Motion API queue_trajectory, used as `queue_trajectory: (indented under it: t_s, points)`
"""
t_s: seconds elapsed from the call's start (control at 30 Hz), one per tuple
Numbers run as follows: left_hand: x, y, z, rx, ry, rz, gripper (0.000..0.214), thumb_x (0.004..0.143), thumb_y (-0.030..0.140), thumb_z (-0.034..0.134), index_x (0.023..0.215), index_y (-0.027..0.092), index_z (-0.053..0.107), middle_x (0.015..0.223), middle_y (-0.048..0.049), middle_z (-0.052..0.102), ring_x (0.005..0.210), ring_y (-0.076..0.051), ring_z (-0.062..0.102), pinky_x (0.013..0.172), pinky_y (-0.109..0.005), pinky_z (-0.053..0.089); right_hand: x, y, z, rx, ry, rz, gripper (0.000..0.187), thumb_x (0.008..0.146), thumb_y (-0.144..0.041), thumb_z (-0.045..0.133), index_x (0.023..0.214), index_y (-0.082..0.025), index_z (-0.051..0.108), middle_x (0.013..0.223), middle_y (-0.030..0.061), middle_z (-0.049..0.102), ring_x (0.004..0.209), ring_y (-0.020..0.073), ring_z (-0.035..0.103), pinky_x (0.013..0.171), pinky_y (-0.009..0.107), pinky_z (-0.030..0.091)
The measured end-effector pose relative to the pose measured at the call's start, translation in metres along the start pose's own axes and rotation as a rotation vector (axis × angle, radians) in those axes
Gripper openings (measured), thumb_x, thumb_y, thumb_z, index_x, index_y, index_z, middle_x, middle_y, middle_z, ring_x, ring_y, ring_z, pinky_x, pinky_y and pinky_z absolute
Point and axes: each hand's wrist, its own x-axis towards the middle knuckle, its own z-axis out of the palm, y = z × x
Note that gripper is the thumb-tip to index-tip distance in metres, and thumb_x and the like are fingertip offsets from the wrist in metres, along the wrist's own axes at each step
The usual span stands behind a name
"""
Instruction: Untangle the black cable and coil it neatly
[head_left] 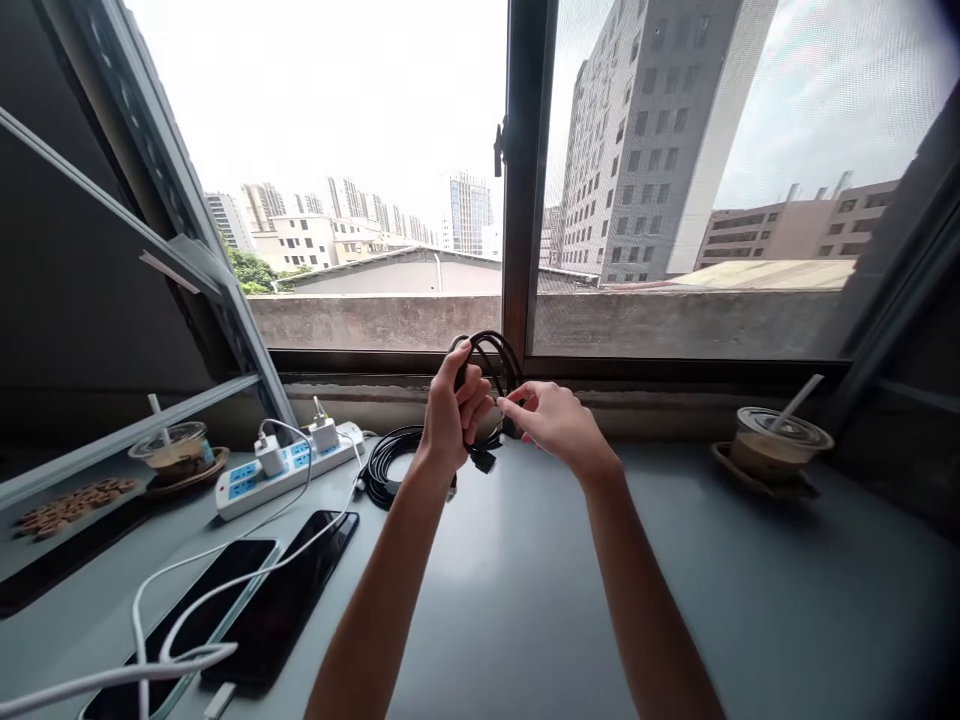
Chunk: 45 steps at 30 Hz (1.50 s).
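Note:
My left hand is closed around a looped black cable, held up above the table near the window. The loops rise out of the top of the fist, and a dark plug hangs below it. Just to the right, my right hand has its thumb and fingertips drawn together beside the loops; whatever lies in that pinch is too small to make out. A second coil of black cable rests on the table, left of and partly behind my left wrist.
A white power strip with plugged-in chargers sits at the left. Two phones and white charging cables lie in front of it. Lidded drink cups stand at the far left and right. A window frame is behind.

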Motion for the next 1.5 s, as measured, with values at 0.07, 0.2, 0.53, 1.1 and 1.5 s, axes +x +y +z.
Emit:
queue_trajectory:
  t_s: [0.07, 0.2, 0.53, 1.1, 1.5]
  points:
    - [-0.001, 0.000, 0.001, 0.031, -0.018, 0.010, 0.053, 0.079, 0.047, 0.049, 0.041, 0.019, 0.023, 0.033, 0.0073, 0.018, 0.026, -0.003, 0.015, 0.028, -0.022, 0.005, -0.001, -0.002, 0.001, -0.002, 0.026, 0.016, 0.035, 0.082, -0.051, 0.049, 0.095, -0.021, 0.060, 0.069, 0.0030, 0.062, 0.064, 0.0171, 0.060, 0.063, 0.027, 0.037]
    - [-0.002, -0.001, 0.004, 0.067, -0.048, 0.030, 0.058, 0.078, 0.053, 0.049, 0.039, 0.019, 0.024, 0.031, 0.0065, 0.019, 0.025, -0.003, 0.017, 0.028, -0.022, 0.009, 0.002, -0.003, 0.005, 0.019, 0.089, 0.001, 0.036, 0.078, -0.047, 0.055, 0.101, -0.020, 0.055, 0.072, 0.0020, 0.063, 0.073, 0.0179, 0.060, 0.063, 0.026, 0.037]
    - [0.002, 0.000, 0.005, 0.136, 0.111, 0.289, 0.061, 0.075, 0.049, 0.057, 0.035, 0.018, 0.022, 0.031, 0.0067, 0.017, 0.024, -0.002, 0.017, 0.029, -0.023, 0.004, -0.004, 0.005, -0.007, 0.266, 0.037, -0.157, 0.023, 0.067, -0.034, 0.060, 0.081, -0.019, 0.049, 0.056, -0.0032, 0.059, 0.051, 0.0109, 0.055, 0.051, 0.020, 0.036]
    - [0.009, -0.006, -0.004, -0.069, -0.256, -0.161, 0.060, 0.080, 0.046, 0.048, 0.036, 0.018, 0.020, 0.027, 0.0059, 0.017, 0.021, -0.001, 0.017, 0.028, -0.019, 0.009, 0.018, 0.022, 0.003, 0.364, 0.248, -0.269, 0.052, 0.084, -0.062, 0.038, 0.119, -0.024, 0.044, 0.094, 0.0043, 0.060, 0.082, 0.0161, 0.059, 0.072, 0.026, 0.045]
    - [0.026, -0.035, -0.011, 0.192, -0.164, -0.265, 0.046, 0.082, 0.049, 0.042, 0.049, 0.020, 0.029, 0.031, 0.0086, 0.024, 0.024, -0.005, 0.031, 0.030, -0.018, 0.022, 0.054, 0.058, 0.010, 0.810, 0.174, -0.183, 0.057, 0.076, -0.064, 0.049, 0.106, -0.018, 0.062, 0.065, -0.0022, 0.049, 0.042, 0.0023, 0.029, 0.035, 0.015, 0.019]
